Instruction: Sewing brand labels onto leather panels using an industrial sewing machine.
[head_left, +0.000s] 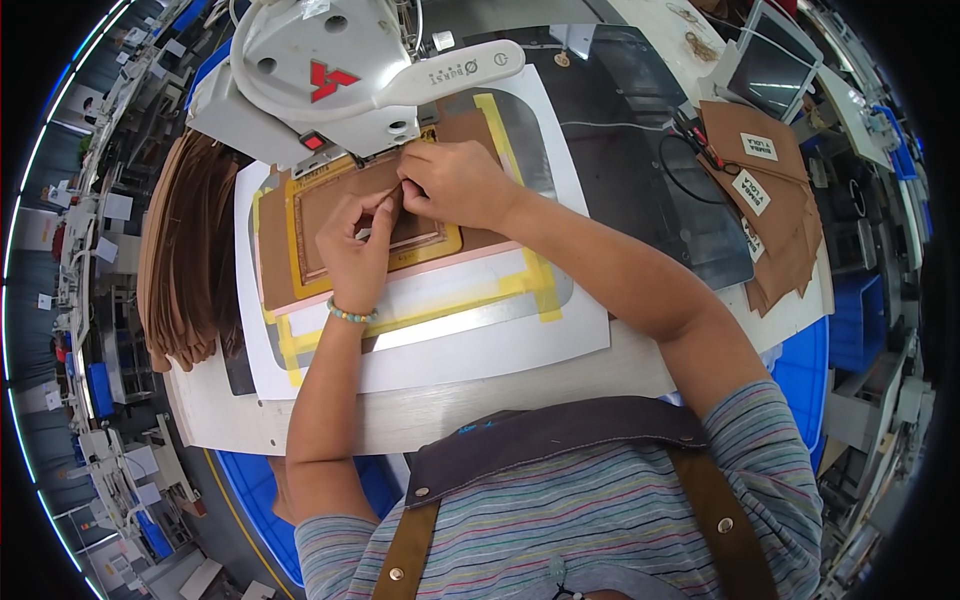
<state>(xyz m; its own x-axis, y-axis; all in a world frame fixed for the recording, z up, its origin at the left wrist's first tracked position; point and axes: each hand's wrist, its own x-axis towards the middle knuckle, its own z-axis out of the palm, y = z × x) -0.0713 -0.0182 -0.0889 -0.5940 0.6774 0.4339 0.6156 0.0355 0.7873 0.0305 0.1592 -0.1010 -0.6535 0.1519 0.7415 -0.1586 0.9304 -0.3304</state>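
Note:
My left hand [357, 245], with a beaded bracelet [352, 312] at its wrist, is closed in a pinch over a brown panel [275, 262]. Close beside it, my right hand [458, 186] is also closed, its fingertips curled near the left ones. Whatever lies between the fingers is too small to make out. Both hands are just below the white sewing machine head [330, 75]. A yellow rectangular frame [300, 262] surrounds the panel's middle. Strips of yellow tape [415, 308] edge the clear template beneath, which rests on a white sheet [480, 362].
Stacked brown pieces [185, 250] hang together at the left. On the right, brown pieces with white labels [765, 200] lie fanned out beside a red-and-black tool [700, 145]. A screen [768, 65] stands at the far right. Blue bins [800, 370] sit below the table edge.

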